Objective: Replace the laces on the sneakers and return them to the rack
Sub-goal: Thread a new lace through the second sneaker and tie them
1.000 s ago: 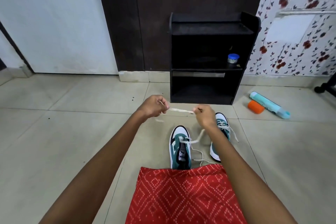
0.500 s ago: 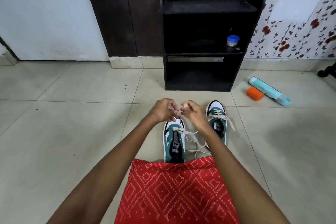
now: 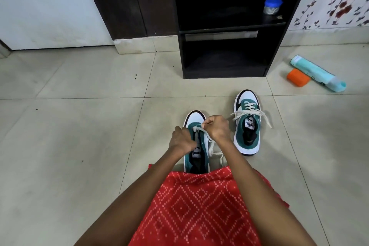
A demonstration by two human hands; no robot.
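Note:
Two green and white sneakers stand on the tiled floor. The near sneaker lies just beyond my knee, toe pointing away. A white lace runs through its front eyelets and trails off to the right. My left hand rests curled on the sneaker's left side over the tongue; what its fingers grip is hidden. My right hand pinches the lace end by the front eyelets. The second sneaker stands to the right, laced, its lace ends loose. The black rack stands behind them.
A small jar with a blue lid sits on the rack's middle shelf. An orange block and a teal tube lie on the floor right of the rack. Red patterned cloth covers my lap.
Both hands came down from holding the lace stretched in the air and now sit on the near sneaker's front eyelets. The camera tilted down and closer.

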